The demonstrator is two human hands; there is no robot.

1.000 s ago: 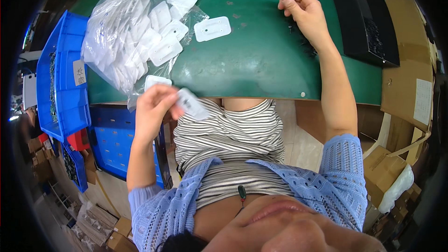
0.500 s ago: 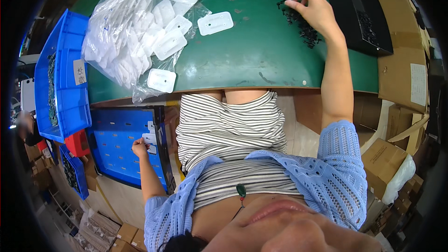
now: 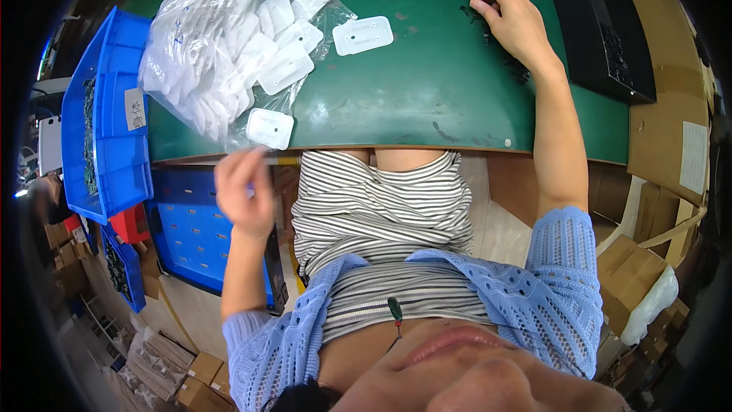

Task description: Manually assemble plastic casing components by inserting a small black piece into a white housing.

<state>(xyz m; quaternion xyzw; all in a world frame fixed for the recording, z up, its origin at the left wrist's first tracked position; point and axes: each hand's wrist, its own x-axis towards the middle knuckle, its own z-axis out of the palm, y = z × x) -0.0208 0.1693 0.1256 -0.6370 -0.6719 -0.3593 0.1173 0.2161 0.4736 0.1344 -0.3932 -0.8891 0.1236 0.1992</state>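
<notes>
My right hand is over a loose pile of small black parts on the green table. Its fingers are curled with the tips pressed together, and whatever they hold is too small to make out. My left hand, smeared by motion, hovers just off the table's front edge, over the blue tray with the dark frame. The nearest thing to it is a white plastic plate with rounded corners and a small hole. Another white plate lies alone to the right of a clear bag full of such plates.
At the table's left end stands a blue bin with a paper label and dark green pieces inside. A black box holding small black parts is at the right, beside a cardboard box. A red container sits below the blue bin.
My left hand has come up from the white plates in the blue tray towards the table edge. My right hand has closed its fingers at the black parts.
</notes>
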